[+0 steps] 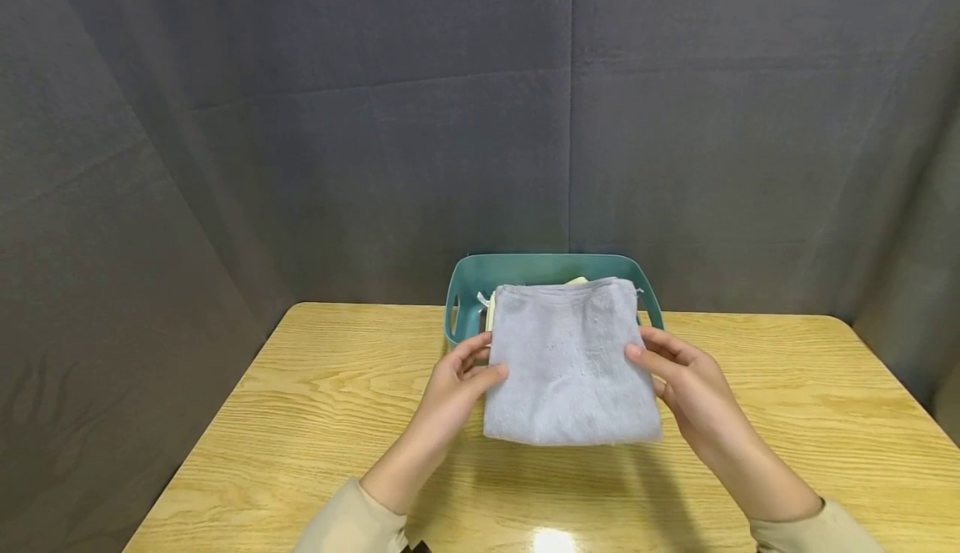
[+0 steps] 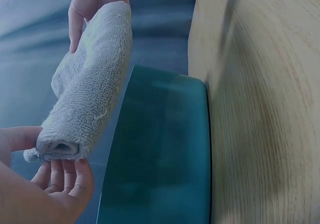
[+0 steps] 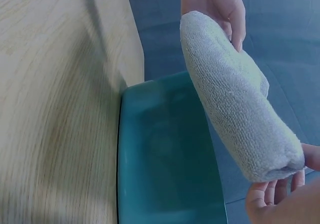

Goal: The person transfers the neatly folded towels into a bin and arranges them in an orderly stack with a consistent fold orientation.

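Fingers of the left hand (image 1: 457,386) and right hand (image 1: 686,382) pinch the folded grey terry towel (image 1: 570,361) by its side edges. Held so lightly above the teal plastic basket (image 1: 468,286), its folds could sag open or slip.

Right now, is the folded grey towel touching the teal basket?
Apart. The left wrist view shows the grey towel held in the air by both hands, a plain gap between it and the teal basket.
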The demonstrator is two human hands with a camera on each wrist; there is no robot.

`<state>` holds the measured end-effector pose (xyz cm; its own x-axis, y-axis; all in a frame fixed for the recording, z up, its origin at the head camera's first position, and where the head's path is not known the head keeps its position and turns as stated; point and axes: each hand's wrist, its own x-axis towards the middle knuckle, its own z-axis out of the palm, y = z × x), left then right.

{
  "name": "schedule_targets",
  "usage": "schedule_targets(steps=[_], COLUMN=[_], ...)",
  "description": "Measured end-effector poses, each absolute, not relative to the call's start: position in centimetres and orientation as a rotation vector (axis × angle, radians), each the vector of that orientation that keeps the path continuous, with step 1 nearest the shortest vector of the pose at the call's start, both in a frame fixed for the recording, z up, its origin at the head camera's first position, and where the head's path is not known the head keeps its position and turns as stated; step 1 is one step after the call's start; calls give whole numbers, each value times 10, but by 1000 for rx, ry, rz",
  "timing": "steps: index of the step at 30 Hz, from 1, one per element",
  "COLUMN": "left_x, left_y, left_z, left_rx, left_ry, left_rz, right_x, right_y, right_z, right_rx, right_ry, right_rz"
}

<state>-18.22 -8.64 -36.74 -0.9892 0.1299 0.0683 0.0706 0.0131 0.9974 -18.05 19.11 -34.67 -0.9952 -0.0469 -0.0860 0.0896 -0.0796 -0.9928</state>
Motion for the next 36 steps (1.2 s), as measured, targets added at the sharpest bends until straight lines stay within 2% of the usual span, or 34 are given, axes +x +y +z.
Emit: schedule_targets(steps=[18, 36], left_x=[-200, -219], left_y=[-88, -91], left_z=[-367, -351], left_rx=[198, 186], left_ry=[2199, 2283], left_rz=[2197, 2135], right_x=[-194, -214], right_y=[189, 185], right_z=[-345, -332], right_rx=[29, -20], right_ry=[2063, 2099], right_rz=[-2239, -2191])
